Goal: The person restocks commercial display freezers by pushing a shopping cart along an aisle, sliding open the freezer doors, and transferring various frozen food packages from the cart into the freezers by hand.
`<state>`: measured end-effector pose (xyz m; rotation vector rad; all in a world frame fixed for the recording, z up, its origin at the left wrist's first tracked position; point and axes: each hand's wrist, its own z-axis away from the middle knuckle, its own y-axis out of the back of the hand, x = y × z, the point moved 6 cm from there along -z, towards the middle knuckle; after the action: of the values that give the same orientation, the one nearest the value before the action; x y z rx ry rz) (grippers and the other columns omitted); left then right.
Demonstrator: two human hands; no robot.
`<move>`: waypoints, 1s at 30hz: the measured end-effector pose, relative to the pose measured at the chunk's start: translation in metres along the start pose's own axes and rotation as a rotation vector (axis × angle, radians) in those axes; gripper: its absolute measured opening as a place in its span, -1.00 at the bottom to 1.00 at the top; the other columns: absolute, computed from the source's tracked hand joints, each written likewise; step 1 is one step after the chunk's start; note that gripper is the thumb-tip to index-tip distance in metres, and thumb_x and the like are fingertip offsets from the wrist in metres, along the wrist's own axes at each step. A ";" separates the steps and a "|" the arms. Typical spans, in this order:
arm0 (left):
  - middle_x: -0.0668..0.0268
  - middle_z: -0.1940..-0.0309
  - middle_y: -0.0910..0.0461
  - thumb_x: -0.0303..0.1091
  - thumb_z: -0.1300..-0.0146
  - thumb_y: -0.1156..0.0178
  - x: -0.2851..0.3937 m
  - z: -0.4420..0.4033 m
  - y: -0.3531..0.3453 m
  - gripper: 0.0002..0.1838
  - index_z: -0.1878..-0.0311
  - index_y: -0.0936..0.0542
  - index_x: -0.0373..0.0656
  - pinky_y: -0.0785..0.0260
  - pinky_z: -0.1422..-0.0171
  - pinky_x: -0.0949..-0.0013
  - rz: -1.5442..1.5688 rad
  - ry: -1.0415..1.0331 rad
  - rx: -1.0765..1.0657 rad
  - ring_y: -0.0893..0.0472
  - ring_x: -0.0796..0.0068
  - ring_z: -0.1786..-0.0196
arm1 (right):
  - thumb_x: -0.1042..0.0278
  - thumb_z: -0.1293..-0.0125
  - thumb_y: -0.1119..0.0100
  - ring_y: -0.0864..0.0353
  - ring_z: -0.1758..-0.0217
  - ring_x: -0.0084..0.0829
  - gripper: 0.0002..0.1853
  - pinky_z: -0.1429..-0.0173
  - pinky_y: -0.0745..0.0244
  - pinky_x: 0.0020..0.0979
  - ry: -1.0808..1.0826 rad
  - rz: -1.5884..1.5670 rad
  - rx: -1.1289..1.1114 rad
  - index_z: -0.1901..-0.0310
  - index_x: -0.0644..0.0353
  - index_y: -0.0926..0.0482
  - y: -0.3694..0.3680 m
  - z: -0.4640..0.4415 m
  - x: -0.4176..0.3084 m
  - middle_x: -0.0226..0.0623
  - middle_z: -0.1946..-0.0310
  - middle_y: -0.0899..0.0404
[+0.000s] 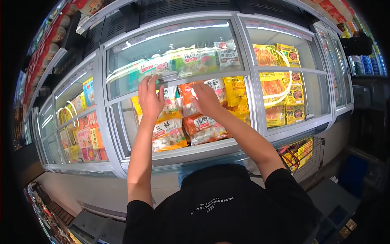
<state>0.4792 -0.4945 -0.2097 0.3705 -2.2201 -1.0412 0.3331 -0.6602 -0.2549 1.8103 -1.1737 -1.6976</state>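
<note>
Both arms reach over a chest freezer with a sliding glass lid (134, 77). My left hand (150, 97) has its fingers apart at the lid's lower edge, near the grey handle (168, 77); it holds nothing that I can see. My right hand (206, 97) is over the orange and white dumpling bags (205, 129), its fingers bent and partly hidden, so what they touch is unclear. Beside it lie yellow bags (235, 92). A bag with white and orange print (168, 136) lies below my left hand. Green bags (195, 61) show behind the glass.
More freezer sections stand on both sides, with yellow packs (273, 91) at the right and pink packs (84, 138) at the left. A wire basket (315, 162) with a yellow pack is at the lower right. The freezer's front rim (191, 156) crosses before my body.
</note>
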 end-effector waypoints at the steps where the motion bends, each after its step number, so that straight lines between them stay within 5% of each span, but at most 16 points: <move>1: 0.01 -0.25 -0.50 -0.35 -0.23 -0.40 -0.002 -0.009 -0.005 -0.45 -0.30 -0.54 -0.15 -0.37 -0.33 0.02 -0.066 -0.008 -0.033 -0.51 -0.04 -0.28 | 0.48 -0.15 -0.38 -0.56 -0.17 0.08 -0.46 -0.20 -0.48 -0.03 0.017 0.062 0.079 -0.21 0.18 -0.50 0.003 -0.020 -0.008 0.04 -0.11 -0.55; 6: 0.00 -0.54 -0.27 -0.10 -0.34 -0.32 -0.036 -0.022 -0.062 -0.36 -0.43 -0.45 -0.09 -0.22 -0.54 -0.02 -0.175 0.160 -0.453 -0.24 -0.15 -0.57 | 0.43 -0.12 -0.29 -0.47 -0.31 0.16 -0.46 -0.26 -0.41 0.13 0.148 0.252 0.245 -0.20 0.11 -0.50 -0.009 -0.087 -0.027 0.16 -0.27 -0.46; 10: 0.06 -0.59 -0.19 -0.11 -0.39 -0.28 -0.043 -0.013 -0.070 -0.34 -0.51 -0.36 0.01 -0.10 -0.58 -0.17 -0.115 0.227 -0.509 -0.16 -0.11 -0.62 | 0.23 -0.12 -0.36 -0.06 -0.60 0.38 -0.38 -0.49 -0.06 0.42 -0.153 0.391 -0.118 -0.27 -0.03 -0.45 -0.050 -0.095 -0.023 0.24 -0.52 -0.18; 16: 0.09 -0.61 -0.15 -0.19 -0.38 -0.29 -0.047 -0.012 -0.076 -0.28 -0.57 -0.29 0.06 -0.03 -0.61 -0.23 -0.074 0.279 -0.586 -0.11 -0.08 -0.64 | 0.23 -0.12 -0.40 -0.06 -0.61 0.37 -0.33 -0.44 -0.18 0.41 -0.236 0.452 -0.364 -0.30 -0.08 -0.40 -0.042 -0.108 -0.033 0.20 -0.53 -0.18; 30: 0.02 -0.62 -0.11 -0.23 -0.34 -0.31 -0.015 0.066 -0.057 -0.21 -0.59 -0.22 -0.01 -0.20 -0.55 -0.18 -0.193 0.221 -0.705 -0.18 -0.20 -0.60 | 0.12 -0.19 -0.44 -0.18 -0.53 0.42 -0.36 -0.36 -0.31 0.40 -0.117 0.603 -0.486 -0.24 -0.01 -0.34 -0.053 -0.028 -0.062 0.24 -0.51 -0.17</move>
<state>0.4454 -0.4859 -0.2911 0.3585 -1.5172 -1.7042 0.3816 -0.5884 -0.2515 0.9558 -1.0817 -1.5521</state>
